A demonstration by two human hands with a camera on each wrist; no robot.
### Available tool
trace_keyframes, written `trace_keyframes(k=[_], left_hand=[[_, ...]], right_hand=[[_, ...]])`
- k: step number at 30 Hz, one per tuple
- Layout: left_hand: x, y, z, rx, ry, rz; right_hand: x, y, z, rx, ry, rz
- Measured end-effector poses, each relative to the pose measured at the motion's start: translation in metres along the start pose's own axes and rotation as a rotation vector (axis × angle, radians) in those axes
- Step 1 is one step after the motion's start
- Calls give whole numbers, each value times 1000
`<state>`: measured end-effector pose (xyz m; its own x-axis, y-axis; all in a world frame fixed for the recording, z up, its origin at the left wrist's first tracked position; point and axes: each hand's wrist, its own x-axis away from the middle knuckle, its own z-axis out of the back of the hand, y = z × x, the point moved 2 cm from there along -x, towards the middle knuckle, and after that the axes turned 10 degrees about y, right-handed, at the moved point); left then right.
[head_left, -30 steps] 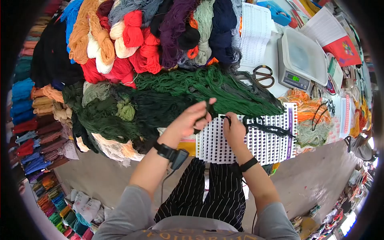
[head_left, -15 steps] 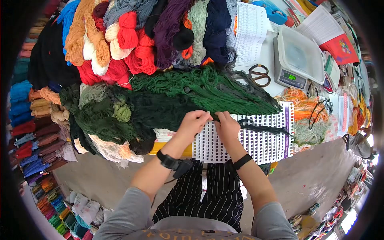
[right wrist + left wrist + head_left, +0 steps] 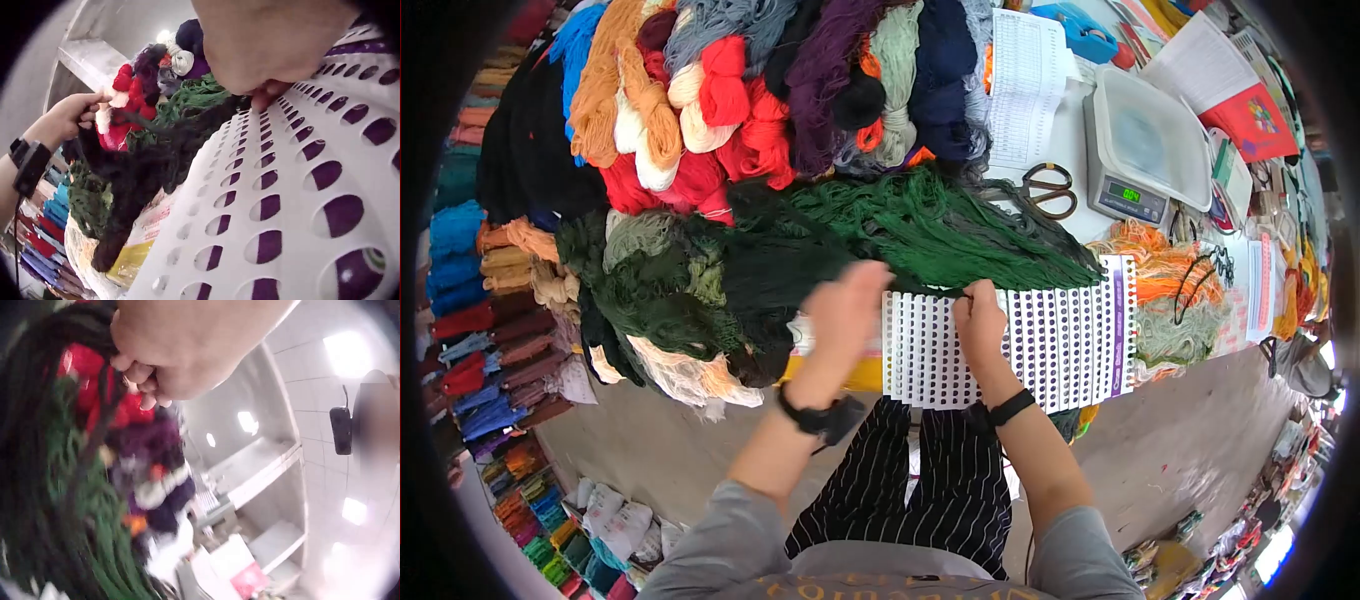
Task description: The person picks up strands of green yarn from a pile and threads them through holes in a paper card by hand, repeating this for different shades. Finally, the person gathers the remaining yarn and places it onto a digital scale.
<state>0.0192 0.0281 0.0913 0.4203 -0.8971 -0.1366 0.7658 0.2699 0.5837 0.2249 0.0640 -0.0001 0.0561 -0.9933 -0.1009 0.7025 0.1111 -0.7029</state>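
My left hand (image 3: 845, 315), blurred in the head view, is raised over the front of the table. Its curled fingers hold dark yarn strands (image 3: 94, 447) that hang down in the left wrist view. My right hand (image 3: 980, 325) pinches dark yarn at the top edge of the white perforated cards (image 3: 1040, 345); its fingertips are partly hidden in the right wrist view. The cards overlap in rows of round holes. Dark, nearly black-green yarn (image 3: 785, 265) lies left of the hands, and a brighter green yarn heap (image 3: 960, 235) spreads just beyond them.
Skeins in red (image 3: 755, 135), purple and navy are piled at the back. To the right stand scissors (image 3: 1050, 190) and a digital scale (image 3: 1135, 195) with a clear tray. Orange yarn (image 3: 1165, 265) lies right of the cards. Table's front edge runs close below the hands.
The hands came together over the cards, then the left drew away to the left and upward. The dark yarn tail that lay across the cards on the right is gone from there.
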Motion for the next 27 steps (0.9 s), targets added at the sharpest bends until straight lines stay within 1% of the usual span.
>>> trace_keyframes(k=[2, 3, 4, 5, 6, 7, 8, 9, 10, 12, 14, 18, 20, 24, 26, 27], left_hand=[[15, 12, -48, -175, -185, -76], [19, 0, -63, -169, -184, -73], [23, -10, -81, -103, -152, -174], [24, -13, -91, -37, -118, -272], [19, -13, -86, -33, -117, -268], [14, -15, -73, -109, -135, -291], [11, -17, -56, -191, -159, -316], [6, -22, -41, -249, -123, -272], [1, -36, -30, -242, -49, -279], [6, -50, -31, -270, -15, -300], [9, -21, -34, -299, -100, -200], [24, -9, -81, -104, -178, -318], [23, -19, -91, -103, -171, -325], [11, -23, -73, -100, -164, -342], [9, -17, -60, -105, -180, -325], [7, -13, -55, 10, -161, -197]], right_hand=[[-2, 1, 1, -36, -26, -71], [-3, 2, 2, -49, -16, -69], [-2, 3, 2, -41, -18, -68], [-2, 1, 3, -9, -27, -20], [-3, 0, 2, 20, -35, 28], [-2, -1, 1, 38, -92, 18], [1, -2, 2, 35, -94, 6], [-2, -13, 5, 112, -123, 83], [-5, -21, 4, 188, -147, 160], [-4, -21, 1, 158, -164, 174], [-7, -21, 1, 183, -202, 119], [-5, -20, 0, 180, -159, 148], [-6, -21, 0, 187, -158, 147], [-6, -21, 0, 178, -116, 171], [-6, -23, 2, 166, -145, 161], [-6, -24, 4, 170, -145, 160]])
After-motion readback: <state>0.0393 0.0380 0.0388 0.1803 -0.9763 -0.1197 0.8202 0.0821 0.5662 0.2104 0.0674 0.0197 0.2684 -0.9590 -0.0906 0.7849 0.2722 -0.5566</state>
